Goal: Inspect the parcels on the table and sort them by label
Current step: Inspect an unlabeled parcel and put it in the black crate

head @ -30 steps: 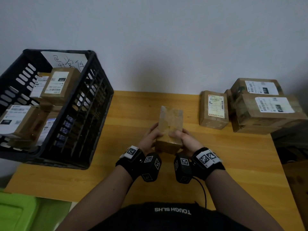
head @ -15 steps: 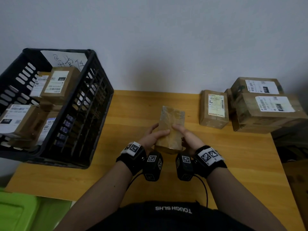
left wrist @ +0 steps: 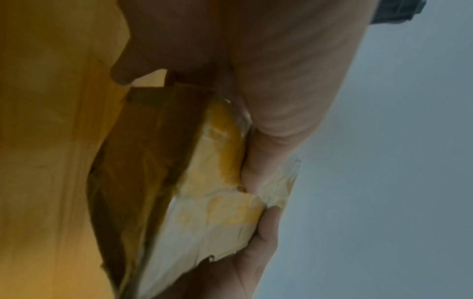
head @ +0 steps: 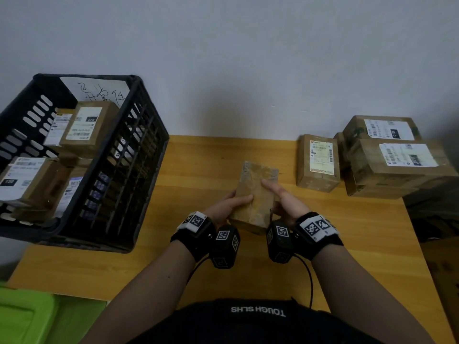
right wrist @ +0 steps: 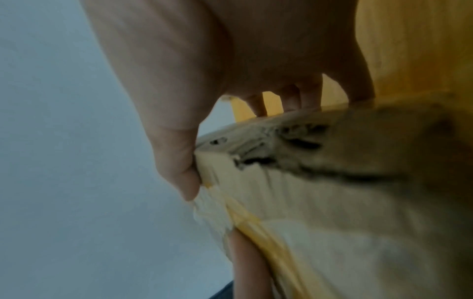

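In the head view, I see the small tape-wrapped brown cardboard parcel (head: 254, 194) at frame centre now tilted further over than a second ago, its broad taped face up. My left hand (head: 227, 207) and right hand (head: 285, 203) both grip it above the wooden table (head: 198, 157). At left, the black slatted plastic crate (head: 119, 170) holds several labelled boxes; three more labelled boxes (head: 397, 165) sit at upper right.

Left wrist view: fingers (left wrist: 258, 232) wrap the parcel's edge.

Right wrist view: the thumb (right wrist: 179, 161) presses its taped face.
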